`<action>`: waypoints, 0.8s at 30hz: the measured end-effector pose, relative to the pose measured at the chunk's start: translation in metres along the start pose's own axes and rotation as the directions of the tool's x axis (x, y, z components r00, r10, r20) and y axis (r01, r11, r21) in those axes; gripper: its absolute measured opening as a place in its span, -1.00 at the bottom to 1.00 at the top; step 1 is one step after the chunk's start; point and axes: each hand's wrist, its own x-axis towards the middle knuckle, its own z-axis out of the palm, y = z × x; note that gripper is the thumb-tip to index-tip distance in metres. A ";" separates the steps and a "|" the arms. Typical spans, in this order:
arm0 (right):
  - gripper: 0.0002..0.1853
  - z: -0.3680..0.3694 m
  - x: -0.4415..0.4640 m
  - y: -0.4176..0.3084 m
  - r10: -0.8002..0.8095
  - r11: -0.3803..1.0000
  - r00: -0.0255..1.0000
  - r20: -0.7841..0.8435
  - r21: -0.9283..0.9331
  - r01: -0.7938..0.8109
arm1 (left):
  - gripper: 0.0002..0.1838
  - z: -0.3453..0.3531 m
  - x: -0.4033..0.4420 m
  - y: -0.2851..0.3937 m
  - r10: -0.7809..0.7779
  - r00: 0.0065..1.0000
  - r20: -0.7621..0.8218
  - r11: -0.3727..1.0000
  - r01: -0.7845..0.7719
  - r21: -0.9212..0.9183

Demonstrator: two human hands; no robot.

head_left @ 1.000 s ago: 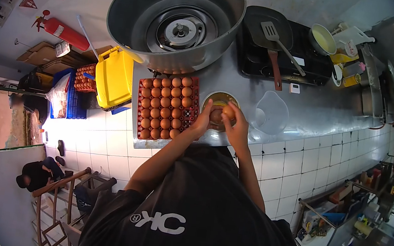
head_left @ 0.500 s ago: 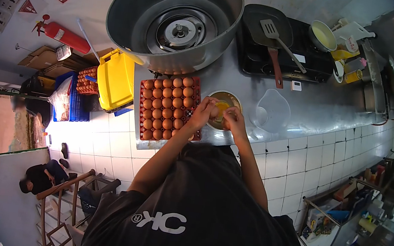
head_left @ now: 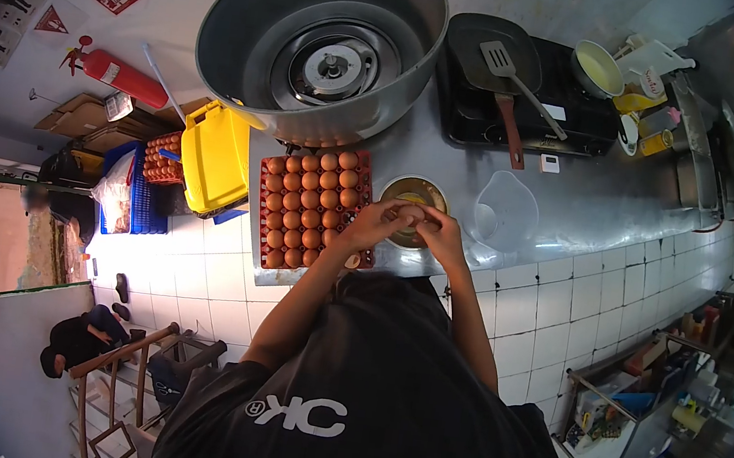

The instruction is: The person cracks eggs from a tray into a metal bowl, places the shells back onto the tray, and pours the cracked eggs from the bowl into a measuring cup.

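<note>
Over the bowl's rim [head_left: 431, 184], left hand [head_left: 374, 226] and right hand [head_left: 444, 237] hold eggshell [head_left: 410, 213].

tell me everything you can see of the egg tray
The egg tray is red, looks like plastic, and holds rows of brown eggs, with at least one bare cup toward its right side. It lies flat on the metal counter, left of the bowl. The left forearm covers part of it; contact is unclear.

Hands [head_left: 371, 225] brought closer together at brown shell [head_left: 411, 212], gap over bowl [head_left: 411, 178] narrowed
</note>
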 end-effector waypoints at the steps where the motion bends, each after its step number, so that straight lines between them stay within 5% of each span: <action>1: -0.51 0.001 -0.003 -0.004 0.003 1.000 1.000 -0.005 0.002 -0.003 | -0.45 0.001 -0.001 0.001 -0.002 1.000 0.005 1.000 0.002 0.000; 3: -0.52 0.003 -0.005 -0.010 -0.057 0.973 0.998 -0.007 -0.226 0.054 | -0.45 0.004 -0.004 0.002 -0.002 0.994 -0.107 0.999 -0.002 -0.043; 7: -0.52 0.009 -0.004 -0.011 -0.150 0.951 0.988 -0.048 -0.282 0.130 | -0.44 -0.003 0.003 -0.005 0.037 0.993 -0.112 0.998 -0.031 0.048; 9: -0.53 0.008 -0.004 -0.013 -0.267 0.837 0.963 -0.018 -0.499 0.223 | -0.42 -0.006 0.003 -0.002 0.027 0.996 -0.080 0.995 -0.019 0.094; 24: -0.60 0.009 0.004 -0.008 -0.243 0.766 0.970 -0.028 -0.619 0.174 | -0.41 -0.003 0.013 0.005 0.014 0.993 -0.115 0.961 0.018 0.277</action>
